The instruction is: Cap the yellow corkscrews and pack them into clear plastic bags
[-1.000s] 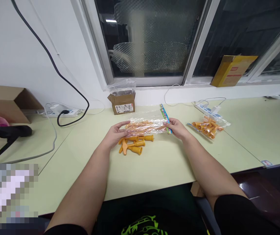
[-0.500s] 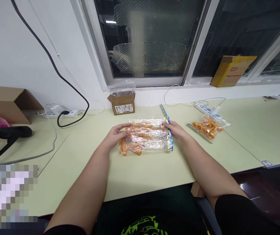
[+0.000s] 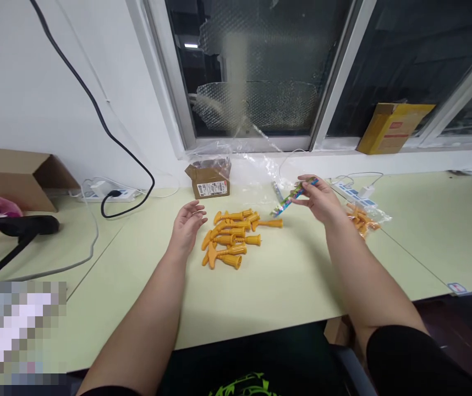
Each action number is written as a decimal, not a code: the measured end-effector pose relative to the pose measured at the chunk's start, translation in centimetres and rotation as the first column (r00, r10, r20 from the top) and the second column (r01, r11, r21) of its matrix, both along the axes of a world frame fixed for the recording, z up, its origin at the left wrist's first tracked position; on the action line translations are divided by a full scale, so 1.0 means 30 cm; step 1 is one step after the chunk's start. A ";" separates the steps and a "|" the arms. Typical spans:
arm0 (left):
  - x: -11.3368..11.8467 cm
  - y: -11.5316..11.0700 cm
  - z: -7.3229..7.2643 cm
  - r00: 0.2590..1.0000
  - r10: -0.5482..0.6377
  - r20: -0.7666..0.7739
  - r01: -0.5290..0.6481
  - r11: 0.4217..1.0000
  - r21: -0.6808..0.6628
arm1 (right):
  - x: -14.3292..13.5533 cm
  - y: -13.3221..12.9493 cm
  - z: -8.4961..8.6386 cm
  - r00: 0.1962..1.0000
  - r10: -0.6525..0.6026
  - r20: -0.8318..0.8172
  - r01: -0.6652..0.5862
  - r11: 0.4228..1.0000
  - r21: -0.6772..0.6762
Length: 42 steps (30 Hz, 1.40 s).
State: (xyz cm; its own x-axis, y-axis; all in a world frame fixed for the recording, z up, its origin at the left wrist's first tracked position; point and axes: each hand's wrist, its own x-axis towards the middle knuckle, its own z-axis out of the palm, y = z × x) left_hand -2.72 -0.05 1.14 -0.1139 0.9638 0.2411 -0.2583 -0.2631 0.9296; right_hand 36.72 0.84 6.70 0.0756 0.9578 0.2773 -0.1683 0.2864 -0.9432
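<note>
A pile of orange plastic pieces point(image 3: 234, 232), shaped like toy hammers with ribbed, flared handles, lies loose on the pale green table point(image 3: 261, 297). Just left of the pile is my left hand point(image 3: 186, 228), its fingers curved apart with nothing in them. My right hand point(image 3: 320, 199), up and to the right of the pile, pinches a clear plastic bag point(image 3: 252, 170) by its coloured header strip point(image 3: 287, 203). The bag's film spreads up and left toward the window, and its outline is hard to make out.
Another clear bag of orange pieces point(image 3: 362, 220) lies partly behind my right wrist. A small cardboard box point(image 3: 211, 187) stands by the wall. Power strips point(image 3: 354, 192) with cables sit at both sides. A yellow carton point(image 3: 395, 129) leans against the window.
The orange pieces have come out of the bag onto the table. My right hand has lifted the bag up and right, off the pieces. My left hand has let go of it.
</note>
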 end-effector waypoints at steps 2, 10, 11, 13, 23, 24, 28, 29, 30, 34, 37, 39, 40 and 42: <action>-0.006 0.012 -0.010 0.999 0.052 -0.012 -0.052 0.998 -0.020 | 0.022 0.059 0.019 0.988 -0.121 0.096 0.104 0.981 0.165; -0.010 0.023 -0.057 0.991 0.035 -0.130 -0.036 0.999 -0.009 | 0.047 0.290 -0.282 0.691 -0.373 0.619 0.160 0.914 0.372; -0.009 0.022 -0.062 0.986 0.030 -0.163 -0.031 1.000 -0.005 | 0.049 0.311 -0.325 0.680 -0.343 0.648 0.153 0.931 0.332; -0.007 0.017 -0.065 0.973 0.021 -0.231 -0.020 1.000 0.005 | 0.054 0.351 -0.389 0.662 -0.306 0.684 0.150 0.949 0.279; -0.002 0.000 -0.059 0.938 -0.073 -0.339 0.074 0.997 -0.008 | 0.071 0.516 -0.408 0.536 -0.227 0.813 0.189 0.971 0.147; -0.004 0.001 -0.063 0.933 -0.079 -0.351 0.081 0.997 -0.011 | 0.071 0.522 -0.406 0.522 -0.199 0.829 0.180 0.976 0.121; -0.012 0.003 -0.073 0.909 -0.088 -0.408 0.092 0.996 -0.010 | 0.063 0.517 -0.392 0.466 -0.107 0.878 0.139 0.989 0.047; -0.013 0.002 -0.074 0.899 -0.085 -0.430 0.093 0.996 -0.003 | 0.060 0.507 -0.385 0.454 -0.090 0.887 0.127 0.991 0.036; -0.013 0.002 -0.075 0.885 -0.081 -0.458 0.094 0.996 0.005 | 0.058 0.494 -0.376 0.443 -0.077 0.893 0.115 0.993 0.028; -0.008 -0.004 -0.075 0.795 -0.053 -0.604 0.094 0.995 0.037 | 0.076 0.397 -0.320 0.405 -0.082 0.910 0.118 0.992 0.037; 0.001 -0.009 -0.075 0.717 -0.011 -0.697 0.121 0.987 0.109 | 0.136 0.269 -0.271 0.208 -0.182 0.961 0.327 0.939 0.107; 0.007 -0.010 -0.074 0.662 0.019 -0.749 0.156 0.974 0.162 | 0.196 0.168 -0.251 -0.001 -0.200 0.980 0.522 0.836 0.171; 0.011 -0.010 -0.074 0.633 0.031 -0.774 0.175 0.968 0.182 | 0.229 0.117 -0.247 -0.083 -0.171 0.982 0.595 0.782 0.186; 0.019 -0.012 -0.073 0.581 0.052 -0.812 0.207 0.956 0.209 | 0.292 0.028 -0.248 -0.170 -0.081 0.982 0.717 0.674 0.180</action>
State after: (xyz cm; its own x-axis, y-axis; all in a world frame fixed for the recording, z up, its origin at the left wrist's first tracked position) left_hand -2.15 -0.40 -1.04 0.3227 0.8457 0.4251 0.5275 -0.5336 0.6611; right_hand 45.49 1.68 -0.74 0.4860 0.8429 0.2307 0.8718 -0.4861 -0.0604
